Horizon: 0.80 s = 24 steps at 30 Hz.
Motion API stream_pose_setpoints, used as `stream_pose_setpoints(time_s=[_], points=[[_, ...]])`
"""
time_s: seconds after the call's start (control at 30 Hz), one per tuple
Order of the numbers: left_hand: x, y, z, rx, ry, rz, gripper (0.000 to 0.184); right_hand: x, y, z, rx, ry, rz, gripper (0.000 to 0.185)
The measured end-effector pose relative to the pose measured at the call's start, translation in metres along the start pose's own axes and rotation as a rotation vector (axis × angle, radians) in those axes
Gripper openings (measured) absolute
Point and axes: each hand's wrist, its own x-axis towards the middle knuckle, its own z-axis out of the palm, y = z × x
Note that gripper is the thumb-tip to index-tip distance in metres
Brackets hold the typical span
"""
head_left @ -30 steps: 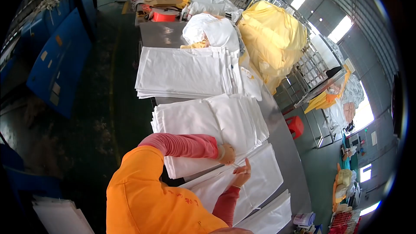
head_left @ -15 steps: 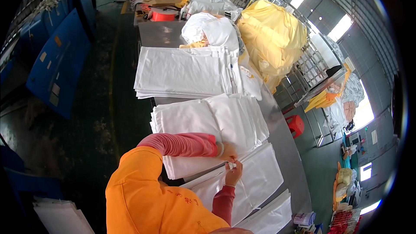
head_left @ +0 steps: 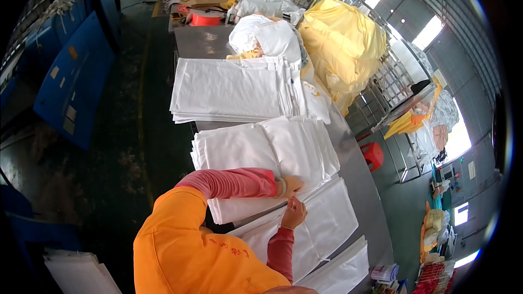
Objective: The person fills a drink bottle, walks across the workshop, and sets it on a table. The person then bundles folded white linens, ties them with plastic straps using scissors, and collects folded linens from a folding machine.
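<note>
A stack of folded white fabric [head_left: 239,147] lies on the metal table, with a thin white tie across its middle. At its near edge is my left hand [head_left: 291,186], its fingers closed low against the fabric; what they grip is hidden. Just below, my right hand [head_left: 294,213] is raised with its fingers pinched together, close to the left fingertips. Whatever lies between the hands is too small to make out. Under my right hand is a second white folded bundle [head_left: 329,212], also with a thin tie across it.
Another white folded stack [head_left: 229,90] lies farther up the metal table [head_left: 362,196]. Beyond are a white heap [head_left: 267,38], a large yellow bundle [head_left: 343,43] and a red roll [head_left: 205,19]. A red stool [head_left: 373,155] stands right of the table, blue panels [head_left: 76,81] to the left.
My right hand has moved toward my left hand, and its spread fingers have closed into a pinch. The white bit seen between the hands half a second ago no longer shows clearly.
</note>
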Motion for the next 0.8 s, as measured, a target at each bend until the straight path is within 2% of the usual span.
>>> stream_pose_setpoints(time_s=[0.1, 0.2, 0.3, 0.33, 0.43, 0.53, 0.6, 0.67, 0.7, 0.8], points=[[0.004, -0.004, 0.002, -0.006, -0.036, 0.018, 0.017, 0.003, -0.002, -0.002, -0.005, 0.019, -0.095, 0.005], [0.001, -0.010, -0.011, -0.166, -0.150, 0.095, 0.019, -0.007, 0.021, 0.007, 0.397, -0.171, 0.131, 0.006], [-0.004, -0.005, -0.026, 0.104, -0.294, 0.401, 0.021, -0.011, 0.038, 0.008, 1.266, -0.472, 0.811, 0.011], [-0.008, -0.005, -0.026, 0.098, -0.254, 0.415, 0.020, -0.010, 0.041, 0.009, 1.312, -0.546, 0.795, 0.015], [-0.015, 0.000, -0.026, 0.147, -0.118, 0.484, 0.018, -0.010, 0.034, 0.009, 1.175, -0.441, 0.638, 0.014], [-0.013, 0.001, -0.021, 0.314, -0.004, 0.564, 0.014, 0.004, 0.031, 0.002, 1.107, -0.307, 0.752, 0.026], [-0.015, 0.002, -0.015, 0.399, 0.020, 0.540, 0.013, 0.012, 0.030, 0.009, 0.658, -0.123, 0.389, 0.032], [-0.011, 0.006, -0.016, 0.462, -0.188, 0.391, 0.015, 0.023, 0.032, 0.006, 0.193, -0.006, 0.007, 0.038], [-0.010, 0.007, -0.017, 0.492, -0.289, 0.313, 0.018, 0.024, 0.034, 0.006, 0.235, -0.030, 0.064, 0.038], [-0.010, 0.006, -0.022, 0.436, -0.342, 0.281, 0.022, 0.024, 0.047, 0.013, 0.410, -0.172, 0.240, 0.038]])
